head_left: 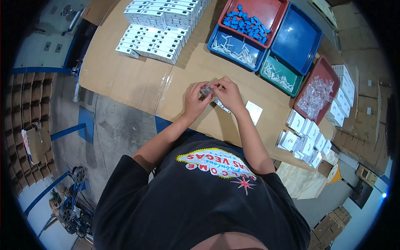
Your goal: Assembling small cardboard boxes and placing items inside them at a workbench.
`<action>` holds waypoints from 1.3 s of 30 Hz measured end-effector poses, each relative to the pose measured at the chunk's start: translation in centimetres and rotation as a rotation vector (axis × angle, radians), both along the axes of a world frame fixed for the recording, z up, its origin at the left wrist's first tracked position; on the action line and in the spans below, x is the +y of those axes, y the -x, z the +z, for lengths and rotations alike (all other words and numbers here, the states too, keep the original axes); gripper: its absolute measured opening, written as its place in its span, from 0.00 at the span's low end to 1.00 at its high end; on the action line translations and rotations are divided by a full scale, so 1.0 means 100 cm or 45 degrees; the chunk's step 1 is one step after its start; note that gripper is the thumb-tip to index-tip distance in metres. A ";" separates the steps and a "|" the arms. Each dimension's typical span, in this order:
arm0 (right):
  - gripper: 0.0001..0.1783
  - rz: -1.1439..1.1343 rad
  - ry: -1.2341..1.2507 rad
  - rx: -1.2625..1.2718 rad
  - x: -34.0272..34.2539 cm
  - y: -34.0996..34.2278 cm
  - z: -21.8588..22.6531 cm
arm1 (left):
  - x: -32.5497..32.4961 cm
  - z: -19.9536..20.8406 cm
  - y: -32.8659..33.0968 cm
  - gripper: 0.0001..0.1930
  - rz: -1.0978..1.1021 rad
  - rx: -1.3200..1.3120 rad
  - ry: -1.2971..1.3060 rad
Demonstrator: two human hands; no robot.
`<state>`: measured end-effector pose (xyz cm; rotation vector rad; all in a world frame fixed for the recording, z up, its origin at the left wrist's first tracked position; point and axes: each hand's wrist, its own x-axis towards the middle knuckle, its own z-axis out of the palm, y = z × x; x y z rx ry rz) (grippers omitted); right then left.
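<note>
Close together over the cardboard-covered table, my left hand [194, 102] and my right hand [229, 95] both pinch a small clear plastic bag [206, 90]. What the bag contains is too small to tell. Just below the fingers, partly hidden by my right hand, a small white piece [222, 106] lies on the table. To the right of my right wrist rests a flat white square [253, 112], which looks like a card or a small box.
Beyond my hands, a red tray [278, 16] holds blue parts; blue [213, 49] and green [293, 92] trays hold white pieces. At right are a red tray [323, 66] of clear bags and loose white boxes [307, 143]. Stacked white boxes [154, 43] stand far left.
</note>
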<state>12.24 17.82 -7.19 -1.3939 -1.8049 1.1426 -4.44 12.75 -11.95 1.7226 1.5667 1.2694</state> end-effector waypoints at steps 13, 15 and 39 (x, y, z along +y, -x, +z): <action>0.09 -0.542 -0.147 -0.174 0.014 -0.118 -0.005 | -0.021 0.024 -0.004 0.20 -0.010 -0.316 -0.023; 0.09 -0.705 -0.284 -0.494 0.029 -0.164 -0.003 | -0.020 0.034 -0.008 0.19 -0.025 -0.374 -0.050; 0.09 -0.764 -0.233 -0.778 0.051 -0.263 0.021 | -0.012 0.075 -0.030 0.21 -0.105 -0.784 0.221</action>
